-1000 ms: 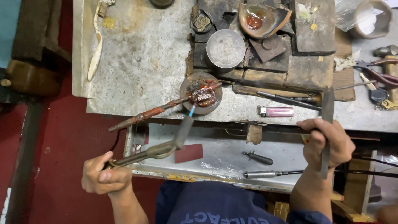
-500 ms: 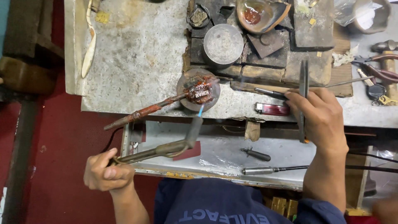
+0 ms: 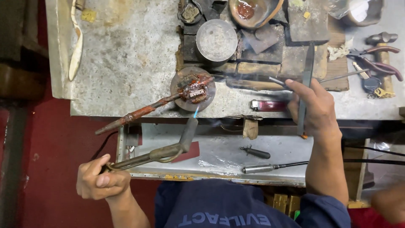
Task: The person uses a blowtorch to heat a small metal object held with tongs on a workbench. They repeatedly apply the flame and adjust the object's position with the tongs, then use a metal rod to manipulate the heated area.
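Note:
My left hand (image 3: 99,181) grips the handle of a brass blowtorch (image 3: 162,152), whose nozzle points up with a small blue flame (image 3: 196,111) at the edge of a round soldering pad (image 3: 179,86). On the pad lies a reddish metal piece (image 3: 193,90) with a thin wisp of smoke. A rusty rod (image 3: 135,114) slants from the pad toward the lower left. My right hand (image 3: 314,105) holds a long flat file (image 3: 307,71) upright and also pinches thin tweezers (image 3: 276,81) that point left toward the pad.
A grey stone bench top (image 3: 126,55) carries a metal cylinder (image 3: 217,40), dark blocks, a clay bowl (image 3: 253,10), a pink lighter (image 3: 268,105), pliers (image 3: 375,61) and a hammer (image 3: 382,40). A drawer tray (image 3: 278,145) below holds a small tool (image 3: 255,152) and a rotary handpiece (image 3: 259,169).
My right hand has risen from the drawer edge onto the bench with the file and moved left toward the pad. The torch stays aimed at the pad.

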